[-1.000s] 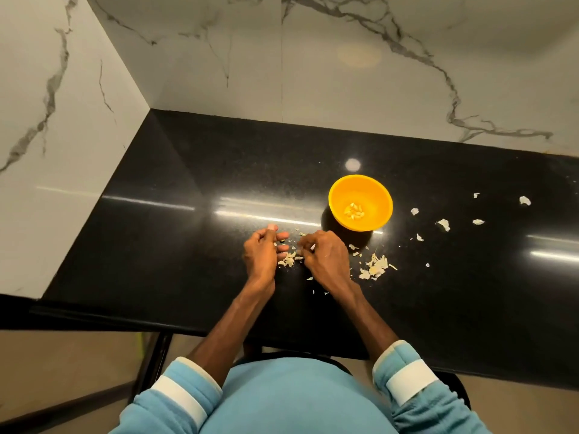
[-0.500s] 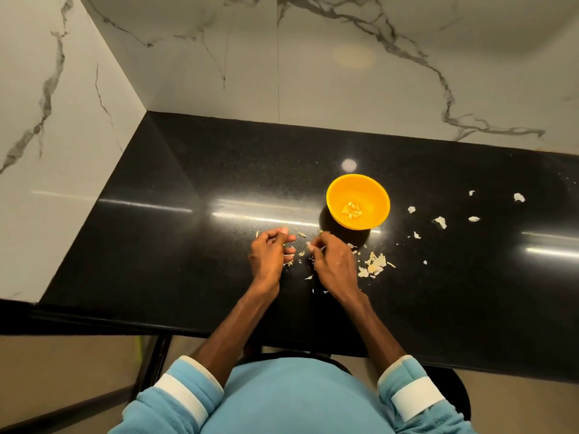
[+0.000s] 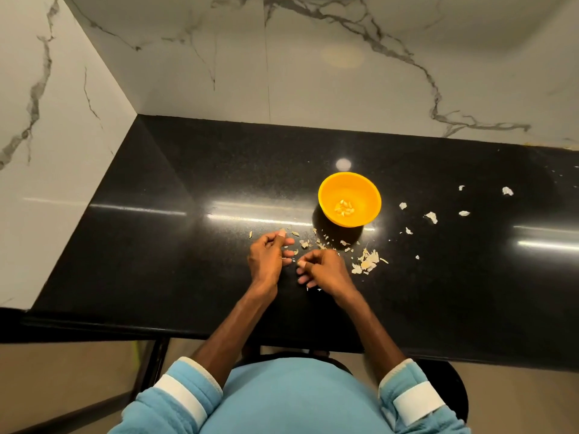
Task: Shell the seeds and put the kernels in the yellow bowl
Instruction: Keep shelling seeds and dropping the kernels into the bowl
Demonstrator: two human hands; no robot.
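— Did the hands just come apart?

— Yes. A second ago the left hand (image 3: 266,258) and the right hand (image 3: 326,270) were touching in front of the round yellow plastic bowl (image 3: 363,189). Now a gap shows between them, and the right one sits further from the bowl.

— So one seed is split?

— I think so, but I cannot tell. Both hands have the fingers curled in, and anything pinched there is too small to see.

— And the kernels?

— A few small pale kernels (image 3: 344,207) lie in the bottom of the bowl. Thin pale shell scraps (image 3: 366,263) lie on the glossy black stone counter (image 3: 188,245) just in front of the bowl. Much is still left to shell, I judge.
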